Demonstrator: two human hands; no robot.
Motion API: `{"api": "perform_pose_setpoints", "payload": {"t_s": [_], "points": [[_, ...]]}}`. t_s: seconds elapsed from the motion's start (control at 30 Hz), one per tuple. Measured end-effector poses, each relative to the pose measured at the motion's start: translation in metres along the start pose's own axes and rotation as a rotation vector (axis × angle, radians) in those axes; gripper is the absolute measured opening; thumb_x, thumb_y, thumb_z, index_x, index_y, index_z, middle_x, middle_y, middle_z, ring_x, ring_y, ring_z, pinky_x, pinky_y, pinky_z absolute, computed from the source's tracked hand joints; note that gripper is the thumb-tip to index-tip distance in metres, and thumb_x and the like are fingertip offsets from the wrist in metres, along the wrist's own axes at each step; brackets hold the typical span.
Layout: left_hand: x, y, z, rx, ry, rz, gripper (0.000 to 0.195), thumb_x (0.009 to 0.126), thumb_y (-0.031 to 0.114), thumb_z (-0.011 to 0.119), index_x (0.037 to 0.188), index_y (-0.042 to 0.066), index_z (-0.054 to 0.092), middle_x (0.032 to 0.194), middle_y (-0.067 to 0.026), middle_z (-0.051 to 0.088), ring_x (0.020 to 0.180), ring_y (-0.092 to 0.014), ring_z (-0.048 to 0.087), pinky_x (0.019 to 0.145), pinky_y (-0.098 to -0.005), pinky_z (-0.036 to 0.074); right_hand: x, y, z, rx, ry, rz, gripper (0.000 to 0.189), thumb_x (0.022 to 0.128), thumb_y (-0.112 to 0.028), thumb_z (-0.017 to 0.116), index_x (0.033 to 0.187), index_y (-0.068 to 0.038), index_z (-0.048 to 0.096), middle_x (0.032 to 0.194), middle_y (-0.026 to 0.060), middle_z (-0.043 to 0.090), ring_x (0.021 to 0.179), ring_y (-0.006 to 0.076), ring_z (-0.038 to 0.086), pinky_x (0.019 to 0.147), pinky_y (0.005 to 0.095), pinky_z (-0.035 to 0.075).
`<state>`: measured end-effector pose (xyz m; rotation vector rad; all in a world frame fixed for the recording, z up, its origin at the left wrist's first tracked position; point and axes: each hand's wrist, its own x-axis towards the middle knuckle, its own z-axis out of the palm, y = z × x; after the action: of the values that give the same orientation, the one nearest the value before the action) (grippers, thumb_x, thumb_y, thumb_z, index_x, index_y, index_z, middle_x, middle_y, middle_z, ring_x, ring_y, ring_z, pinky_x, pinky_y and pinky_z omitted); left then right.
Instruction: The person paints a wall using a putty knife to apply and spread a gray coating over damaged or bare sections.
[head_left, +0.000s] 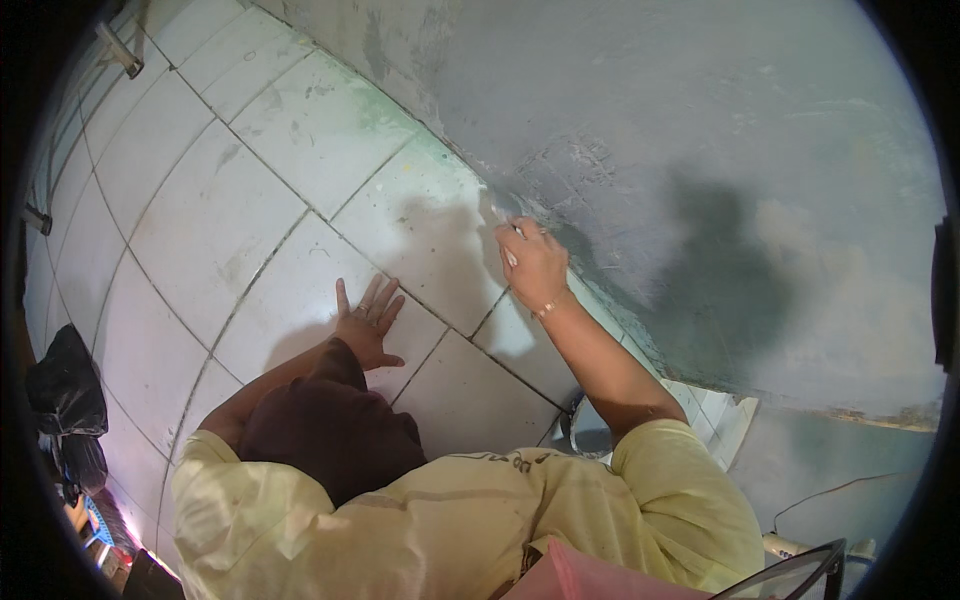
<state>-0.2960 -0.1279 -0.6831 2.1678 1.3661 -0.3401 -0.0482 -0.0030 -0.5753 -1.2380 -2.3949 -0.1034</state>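
Observation:
My left hand rests palm down on the white tiled floor, fingers spread, with a ring on one finger. My right hand is closed around a small pale tool, mostly hidden by the fingers, so its exact kind cannot be told. That hand is at the foot of a grey wall, where the wall meets the tiles. Rough, scraped-looking marks and patchy grey coating cover the wall around it. Greenish stains run along the tile edge farther up the joint.
A bucket stands beneath my right forearm, partly hidden. Black plastic bags lie at the far left, above a blue plastic item. Metal legs stand at upper left. A thin cable hangs at lower right.

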Motion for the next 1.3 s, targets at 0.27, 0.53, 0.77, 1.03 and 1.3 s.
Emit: {"api": "perform_pose_setpoints", "payload": {"t_s": [0.27,0.53,0.77,1.03,1.3], "points": [[-0.001,0.001,-0.001,0.018,-0.004,-0.006,0.106,0.07,0.072,0.054,0.148,0.012,0.014,0.156,-0.0076,-0.002,0.143,-0.027,-0.007,0.098,-0.0736,-0.01,-0.04,0.047,-0.047,-0.063,-0.009,0.148,0.022,0.07,-0.001,0.063,0.09,-0.011,0.067,0.095,0.0105,0.066,0.08,0.0321,0.064,0.067,0.0382,0.052],[-0.002,0.004,-0.007,0.051,-0.033,-0.012,0.106,0.071,0.072,0.053,0.148,0.01,0.014,0.156,-0.0086,-0.003,0.143,-0.028,-0.008,0.097,-0.0742,-0.008,-0.049,0.023,-0.018,0.011,0.115,0.149,0.019,0.073,-0.009,0.063,0.092,-0.011,0.066,0.098,0.0126,0.063,0.081,0.0321,0.063,0.069,0.0405,0.051],[-0.001,0.006,-0.009,0.079,-0.05,-0.025,0.108,0.071,0.073,0.053,0.148,0.01,0.013,0.156,-0.0086,-0.004,0.143,-0.029,-0.008,0.097,-0.0745,-0.007,-0.091,0.086,0.005,-0.135,-0.275,0.1,0.018,0.077,-0.01,0.058,0.094,-0.012,0.065,0.103,0.0123,0.063,0.086,0.0335,0.062,0.074,0.0415,0.051],[-0.001,0.009,-0.008,0.058,-0.095,-0.049,0.108,0.07,0.073,0.054,0.148,0.01,0.013,0.156,-0.009,-0.005,0.142,-0.029,-0.01,0.096,-0.0748,-0.007,-0.091,0.051,-0.026,-0.057,-0.076,0.19,0.016,0.078,-0.01,0.059,0.092,-0.014,0.065,0.096,0.0097,0.064,0.083,0.033,0.062,0.071,0.042,0.051],[0.001,0.008,-0.014,0.076,-0.082,-0.034,0.109,0.07,0.073,0.054,0.148,0.01,0.012,0.156,-0.0088,-0.005,0.142,-0.03,-0.011,0.097,-0.075,-0.006,-0.047,0.082,0.002,-0.032,-0.342,0.093,0.019,0.078,-0.012,0.055,0.095,-0.015,0.063,0.103,0.0102,0.062,0.083,0.0333,0.063,0.07,0.0429,0.052]]}}
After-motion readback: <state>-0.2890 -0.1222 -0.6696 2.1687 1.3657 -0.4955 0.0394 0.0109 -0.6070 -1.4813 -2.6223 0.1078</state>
